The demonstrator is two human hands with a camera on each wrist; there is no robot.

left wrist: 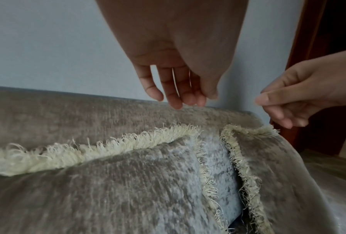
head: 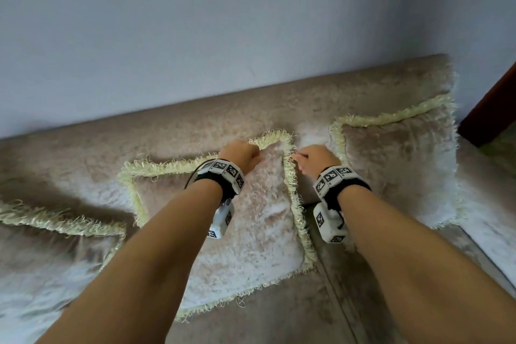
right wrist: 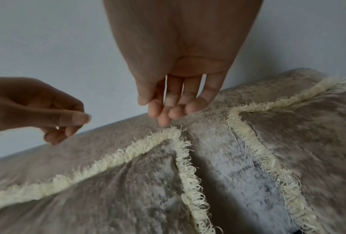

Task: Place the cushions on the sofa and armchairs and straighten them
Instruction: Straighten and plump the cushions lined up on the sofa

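Note:
A beige plush cushion with a cream fringe leans on the sofa backrest, its top right corner peaked upward. My left hand hovers just above that corner, fingers loosely curled and holding nothing. My right hand hangs beside it over the same corner, fingertips bunched just above the fringe, nothing in them. A second matching cushion stands upright to the right, and a third cushion lies at the left.
A pale wall runs behind the sofa. A dark wooden door frame stands at the right end. The sofa seat shows in front of the cushions, with a narrow gap between the middle and right cushions.

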